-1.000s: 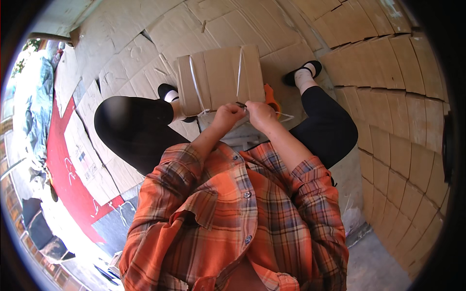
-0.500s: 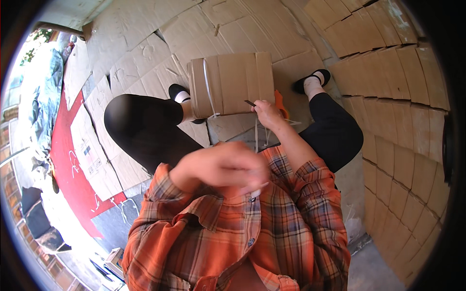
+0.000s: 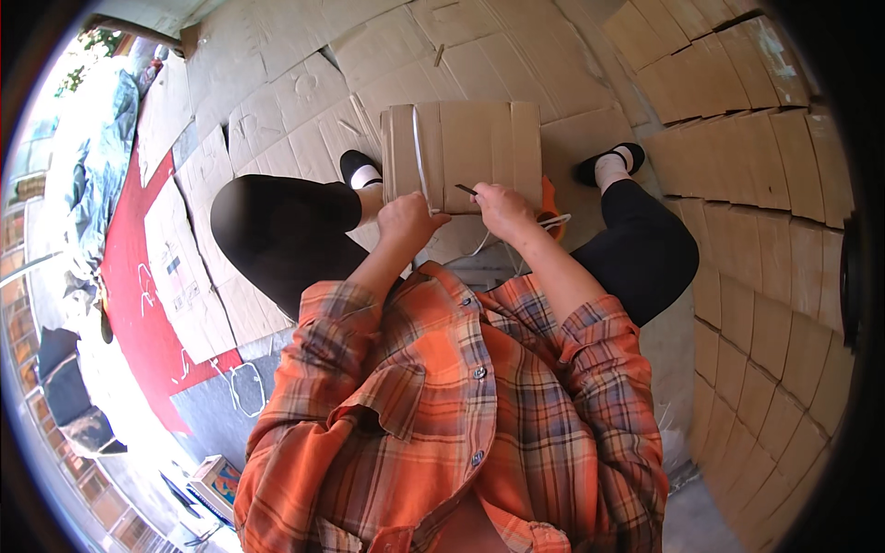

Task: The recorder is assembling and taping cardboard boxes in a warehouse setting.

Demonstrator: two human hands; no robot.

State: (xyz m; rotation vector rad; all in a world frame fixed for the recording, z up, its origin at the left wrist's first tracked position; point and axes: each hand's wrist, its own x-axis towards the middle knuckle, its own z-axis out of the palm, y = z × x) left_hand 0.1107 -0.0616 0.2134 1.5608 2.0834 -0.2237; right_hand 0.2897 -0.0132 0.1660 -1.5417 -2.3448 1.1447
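A brown cardboard bundle (image 3: pixel 489 147) lies on the floor between my feet, with a white string (image 3: pixel 420 152) round its left part. My left hand (image 3: pixel 407 221) is at the bundle's near left edge, its fingers closed on the string where it comes down over that edge. My right hand (image 3: pixel 502 212) is closed round a small dark blade (image 3: pixel 466 189), whose tip points left over the near edge. Its handle is hidden in my fingers. An orange object (image 3: pixel 550 196), partly covered, lies beside the bundle's right side. Loose white string (image 3: pixel 555 221) hangs near my right wrist.
Flattened cardboard sheets (image 3: pixel 304 101) cover the floor ahead and to the left. Tall stacks of folded cardboard (image 3: pixel 774 240) stand along the right. A red sheet (image 3: pixel 138 276) lies at left with string scraps. A small box (image 3: pixel 217 484) sits at the lower left.
My left hand has moved from in front of my chest forward to the string on the bundle. My right hand stays near the bundle's edge with the blade. The view has shifted slightly.
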